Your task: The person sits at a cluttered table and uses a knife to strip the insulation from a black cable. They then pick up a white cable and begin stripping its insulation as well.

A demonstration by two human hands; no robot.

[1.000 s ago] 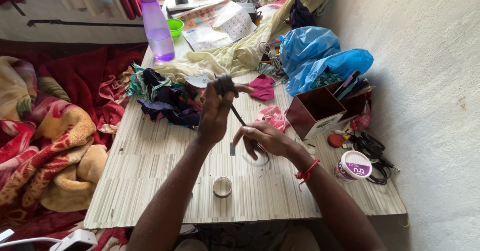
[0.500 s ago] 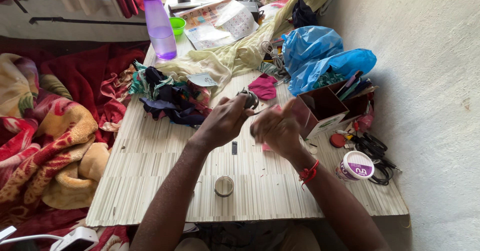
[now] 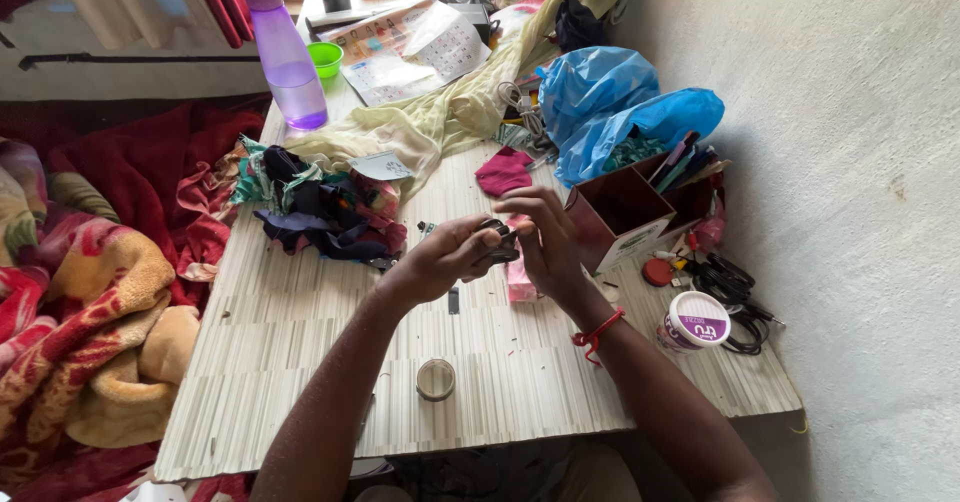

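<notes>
My left hand (image 3: pixel 440 259) is closed around a small black object (image 3: pixel 498 239) above the middle of the striped table (image 3: pixel 300 362). My right hand (image 3: pixel 545 247) meets it from the right, its fingertips pinching the same black object. A pink piece (image 3: pixel 519 282) lies on the table just under my right hand. A small dark strip (image 3: pixel 453 300) lies flat below my hands. A small round lid (image 3: pixel 435 379) sits nearer the front edge. A red thread band (image 3: pixel 597 329) circles my right wrist.
A heap of coloured cloth scraps (image 3: pixel 315 202) lies to the left, a purple bottle (image 3: pixel 285 57) and green cup (image 3: pixel 325 59) behind it. An open brown box (image 3: pixel 620 212), blue bags (image 3: pixel 620 107), black scissors (image 3: pixel 735 287) and a round white tub (image 3: pixel 697 320) crowd the right. Blankets (image 3: pixel 80 292) lie left.
My right hand rose from the table and came up to my left hand. Both hands now meet on the black object, farther from me than before.
</notes>
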